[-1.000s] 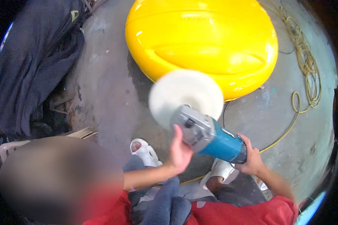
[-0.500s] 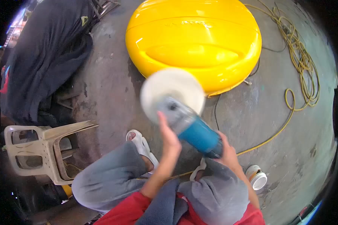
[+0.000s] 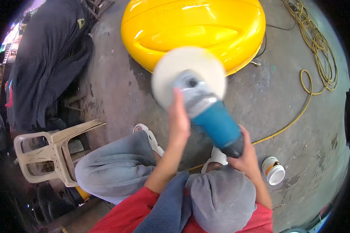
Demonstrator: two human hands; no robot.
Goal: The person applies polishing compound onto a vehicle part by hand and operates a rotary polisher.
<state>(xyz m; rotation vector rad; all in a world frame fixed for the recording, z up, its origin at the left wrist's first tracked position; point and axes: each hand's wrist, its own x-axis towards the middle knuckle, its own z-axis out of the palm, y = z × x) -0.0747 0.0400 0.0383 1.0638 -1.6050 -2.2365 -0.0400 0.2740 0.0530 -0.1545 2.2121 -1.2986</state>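
Observation:
Both of my hands hold a blue and silver power polisher [image 3: 216, 122] with a round white pad [image 3: 165, 79] on its head. My left hand [image 3: 179, 122] grips the side of the silver head, thumb up; what its fingers close on underneath is hidden. Around the dark rear end of the body, my right hand [image 3: 247, 153] is wrapped. The pad looks blurred and overlaps the near edge of a glossy yellow moulded shell [image 3: 194, 27] in this view. Whether pad and shell touch, I cannot tell.
A yellow hose [image 3: 286, 134] runs from my right side to a coil [image 3: 319, 50] on the floor. Right of my foot stands a small white tub [image 3: 275, 174]. At left are a beige plastic chair [image 3: 52, 151] and something under a dark cloth [image 3: 46, 66].
The polisher and both hands appear slightly higher and further right, with the polisher looking larger. The yellow shell has shifted up and left in the view. Both hands keep their hold.

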